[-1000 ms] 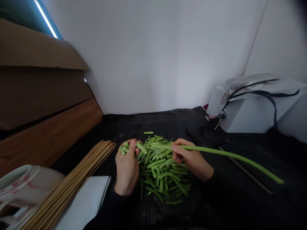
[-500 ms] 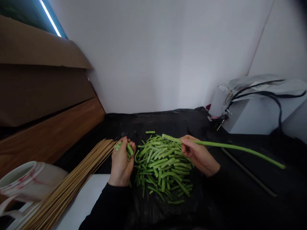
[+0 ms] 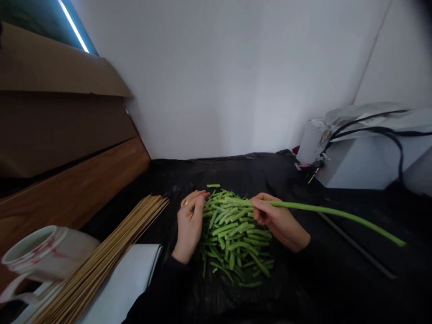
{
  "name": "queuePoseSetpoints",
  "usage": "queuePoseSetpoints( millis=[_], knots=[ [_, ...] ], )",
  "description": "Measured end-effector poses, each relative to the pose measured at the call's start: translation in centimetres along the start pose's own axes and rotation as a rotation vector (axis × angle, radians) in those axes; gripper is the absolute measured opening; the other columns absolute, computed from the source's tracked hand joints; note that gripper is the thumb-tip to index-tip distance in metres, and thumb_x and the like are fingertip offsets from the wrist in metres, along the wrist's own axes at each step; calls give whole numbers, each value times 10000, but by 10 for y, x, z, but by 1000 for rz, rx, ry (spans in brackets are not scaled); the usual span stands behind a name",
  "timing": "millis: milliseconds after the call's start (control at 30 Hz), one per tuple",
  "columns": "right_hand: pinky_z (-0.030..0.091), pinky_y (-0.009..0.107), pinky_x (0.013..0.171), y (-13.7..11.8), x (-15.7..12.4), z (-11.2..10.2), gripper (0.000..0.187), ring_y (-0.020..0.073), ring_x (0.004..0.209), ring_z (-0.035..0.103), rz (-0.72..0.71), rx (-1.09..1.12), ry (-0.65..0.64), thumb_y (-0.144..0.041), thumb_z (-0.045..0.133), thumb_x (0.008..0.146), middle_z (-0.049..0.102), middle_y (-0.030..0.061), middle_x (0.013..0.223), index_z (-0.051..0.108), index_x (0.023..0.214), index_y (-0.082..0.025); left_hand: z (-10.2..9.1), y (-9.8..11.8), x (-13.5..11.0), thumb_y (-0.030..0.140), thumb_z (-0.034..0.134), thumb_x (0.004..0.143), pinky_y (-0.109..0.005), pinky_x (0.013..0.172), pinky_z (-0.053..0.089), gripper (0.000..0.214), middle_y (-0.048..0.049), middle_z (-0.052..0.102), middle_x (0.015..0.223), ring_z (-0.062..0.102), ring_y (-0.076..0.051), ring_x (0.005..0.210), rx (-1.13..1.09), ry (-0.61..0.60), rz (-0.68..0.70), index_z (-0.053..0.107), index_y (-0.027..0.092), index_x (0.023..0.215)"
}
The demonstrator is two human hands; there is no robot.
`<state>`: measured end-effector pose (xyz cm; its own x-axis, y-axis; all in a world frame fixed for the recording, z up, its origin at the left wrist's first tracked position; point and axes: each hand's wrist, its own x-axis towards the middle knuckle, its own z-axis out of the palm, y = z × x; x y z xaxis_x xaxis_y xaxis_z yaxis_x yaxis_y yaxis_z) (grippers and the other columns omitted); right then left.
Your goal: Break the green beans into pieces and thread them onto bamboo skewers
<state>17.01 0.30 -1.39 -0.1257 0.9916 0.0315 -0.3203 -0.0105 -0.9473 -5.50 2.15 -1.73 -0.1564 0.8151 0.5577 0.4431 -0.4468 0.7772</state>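
A long green bean (image 3: 337, 212) is pinched between the thumb and fingers of my right hand (image 3: 281, 222). Its cut-looking end points left over a heap of short green bean pieces (image 3: 234, 243), and its long tail reaches far to the right. My left hand (image 3: 189, 222), with a ring on one finger, is at the heap's left edge. Its fingers stretch toward the pieces with the thumb apart, and no piece shows in it; the palm side is partly hidden. One loose bean piece (image 3: 213, 185) lies just behind the heap.
Black plastic sheeting (image 3: 189, 173) covers the table. On the left are a bundle of thin wooden sticks (image 3: 111, 256), a white folded sheet (image 3: 135, 270), a mug (image 3: 50, 252) and a cardboard box (image 3: 60, 130). A dark thin rod (image 3: 357, 246) and a white box (image 3: 354, 162) with black straps are right.
My left hand has moved right to the heap and its fingers have opened; the bean pieces it held no longer show in it. The long bean's left end has dipped slightly toward the heap.
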Motion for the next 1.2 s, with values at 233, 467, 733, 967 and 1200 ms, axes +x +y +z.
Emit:
queuePoseSetpoints(
  millis=[233, 467, 733, 967, 1200],
  knots=[
    [346, 212, 458, 6, 2, 0, 236, 79, 466, 479, -46, -100, 19, -371, 683, 803, 604, -26, 548, 604, 686, -182, 2, 18, -11, 290, 773, 733, -360, 845, 444, 156, -39, 706, 835, 583, -232, 909, 36, -51, 265, 761, 243, 880],
    [420, 239, 495, 2, -3, 2, 186, 107, 495, 538, -116, -309, -46, -350, 649, 834, 636, -16, 573, 637, 730, -196, 6, 19, -12, 239, 695, 803, -353, 806, 435, 72, -24, 694, 738, 601, -207, 782, 45, -8, 249, 712, 230, 733],
    [477, 275, 496, -1, -17, 20, 137, 148, 503, 611, -70, -407, -244, -293, 653, 819, 675, 0, 576, 630, 706, -219, 5, 18, -18, 165, 698, 782, -351, 798, 427, 77, -17, 664, 713, 591, -207, 806, 287, 50, 450, 666, 222, 740],
    [493, 279, 505, 0, -19, 24, 125, 154, 518, 637, -96, -373, -182, -329, 648, 828, 690, 1, 612, 633, 766, -223, 5, 31, -32, 87, 669, 791, -379, 838, 452, 162, -28, 659, 815, 598, -219, 897, 215, -1, 544, 627, 225, 864],
    [442, 243, 468, 1, -5, 11, 243, 130, 491, 609, -128, -292, -40, -412, 630, 847, 678, 3, 594, 615, 748, -191, 8, 38, -46, 56, 595, 817, -398, 855, 423, 190, -36, 644, 832, 582, -217, 937, 182, -147, 647, 580, 212, 924]
  ],
)
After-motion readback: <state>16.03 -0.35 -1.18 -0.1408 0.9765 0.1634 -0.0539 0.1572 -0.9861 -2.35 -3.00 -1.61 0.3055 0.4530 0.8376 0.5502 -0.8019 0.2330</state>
